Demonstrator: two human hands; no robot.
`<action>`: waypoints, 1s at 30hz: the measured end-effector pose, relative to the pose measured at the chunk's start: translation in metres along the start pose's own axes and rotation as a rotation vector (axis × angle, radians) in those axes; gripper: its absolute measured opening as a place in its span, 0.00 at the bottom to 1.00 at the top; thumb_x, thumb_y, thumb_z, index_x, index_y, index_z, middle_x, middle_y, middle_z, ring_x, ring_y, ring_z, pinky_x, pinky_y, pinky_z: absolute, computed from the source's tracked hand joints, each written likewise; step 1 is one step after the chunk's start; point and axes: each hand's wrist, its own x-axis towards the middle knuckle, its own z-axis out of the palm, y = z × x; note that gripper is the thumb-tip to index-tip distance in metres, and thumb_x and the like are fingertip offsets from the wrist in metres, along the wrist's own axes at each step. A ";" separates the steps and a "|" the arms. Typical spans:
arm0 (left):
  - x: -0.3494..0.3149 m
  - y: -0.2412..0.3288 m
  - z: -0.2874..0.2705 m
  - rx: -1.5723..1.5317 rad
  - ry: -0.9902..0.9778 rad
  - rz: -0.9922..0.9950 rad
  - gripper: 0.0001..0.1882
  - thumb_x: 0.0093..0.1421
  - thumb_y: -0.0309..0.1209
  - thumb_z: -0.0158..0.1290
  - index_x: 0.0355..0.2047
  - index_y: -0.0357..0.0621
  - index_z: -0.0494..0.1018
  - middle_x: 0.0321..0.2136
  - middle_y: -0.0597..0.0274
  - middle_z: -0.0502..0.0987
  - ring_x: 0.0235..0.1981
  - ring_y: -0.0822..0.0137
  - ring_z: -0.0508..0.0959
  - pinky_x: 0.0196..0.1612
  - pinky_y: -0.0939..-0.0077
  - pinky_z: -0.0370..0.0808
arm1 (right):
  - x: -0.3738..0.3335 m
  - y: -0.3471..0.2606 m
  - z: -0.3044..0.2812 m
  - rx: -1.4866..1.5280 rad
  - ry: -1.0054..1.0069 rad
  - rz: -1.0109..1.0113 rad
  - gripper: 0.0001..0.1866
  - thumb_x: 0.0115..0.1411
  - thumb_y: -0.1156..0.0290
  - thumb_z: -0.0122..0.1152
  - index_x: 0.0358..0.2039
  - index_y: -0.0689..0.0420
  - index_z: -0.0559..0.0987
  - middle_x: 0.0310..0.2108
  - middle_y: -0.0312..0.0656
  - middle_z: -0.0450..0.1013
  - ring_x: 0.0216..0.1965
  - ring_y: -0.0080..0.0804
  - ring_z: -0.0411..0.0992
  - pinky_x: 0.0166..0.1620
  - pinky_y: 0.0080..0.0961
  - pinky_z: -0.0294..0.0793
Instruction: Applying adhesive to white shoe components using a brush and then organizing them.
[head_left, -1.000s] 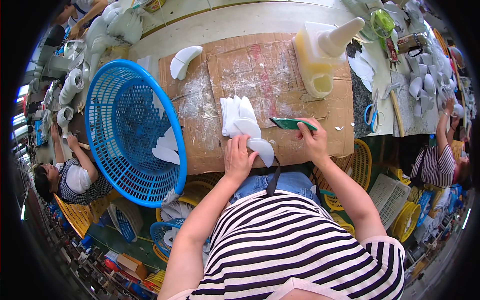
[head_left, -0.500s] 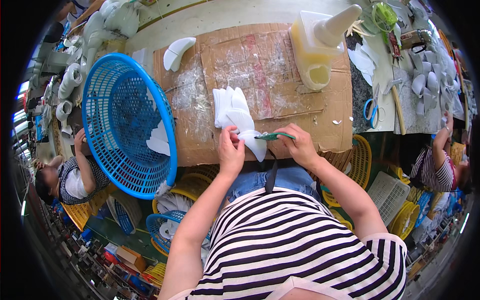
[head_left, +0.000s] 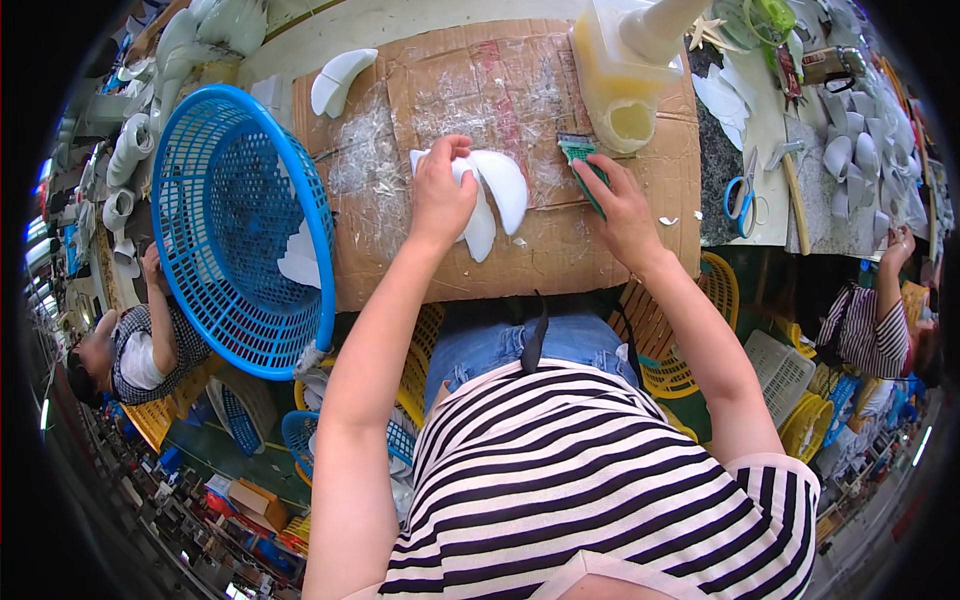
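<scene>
My left hand (head_left: 442,195) is at the middle of the cardboard, its bent fingers and thumb closed on a thin white curved piece (head_left: 480,222). The hand covers part of that piece, and its pointed end shows below. Just right of it lies a white crescent-shaped piece (head_left: 503,188) with a smooth, rounded surface. Farther right, my right hand (head_left: 625,212) grips a flat green hand tool (head_left: 577,150) with a pale front edge. That tool is held apart from the white pieces, below a squarish bottle of yellowish liquid (head_left: 607,75).
A large blue plastic basket (head_left: 322,200) with white pieces inside stands left of the cardboard (head_left: 380,262). Other white curved pieces (head_left: 340,82) lie at the far left. Blue-handled scissors (head_left: 741,200) and a hammer (head_left: 793,190) lie right. Other people work at both sides.
The green tool has left the white piece and moved right and away from me. My left hand has moved farther onto the cardboard. The stacked white pieces now lie differently, with a crescent beside my hand.
</scene>
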 end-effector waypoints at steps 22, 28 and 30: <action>-0.096 0.007 -0.057 0.173 0.066 -0.104 0.15 0.60 0.27 0.57 0.48 0.42 0.75 0.56 0.47 0.67 0.58 0.49 0.69 0.62 0.59 0.65 | -0.104 -0.082 -0.110 0.656 -0.752 0.531 0.09 0.59 0.74 0.66 0.37 0.61 0.76 0.30 0.47 0.77 0.31 0.39 0.76 0.38 0.31 0.75; -0.102 0.006 -0.063 0.144 0.067 -0.189 0.15 0.60 0.27 0.57 0.48 0.42 0.75 0.55 0.47 0.68 0.58 0.50 0.69 0.62 0.59 0.64 | -0.131 -0.104 -0.124 0.545 -0.567 0.493 0.08 0.55 0.77 0.68 0.37 0.59 0.82 0.32 0.42 0.77 0.34 0.36 0.77 0.38 0.28 0.77; -0.102 0.006 -0.062 0.145 0.062 -0.189 0.15 0.60 0.27 0.57 0.48 0.42 0.75 0.55 0.47 0.68 0.58 0.50 0.69 0.62 0.59 0.65 | -0.134 -0.111 -0.126 0.493 -0.508 0.413 0.09 0.54 0.78 0.68 0.36 0.58 0.83 0.33 0.40 0.76 0.37 0.35 0.76 0.40 0.27 0.76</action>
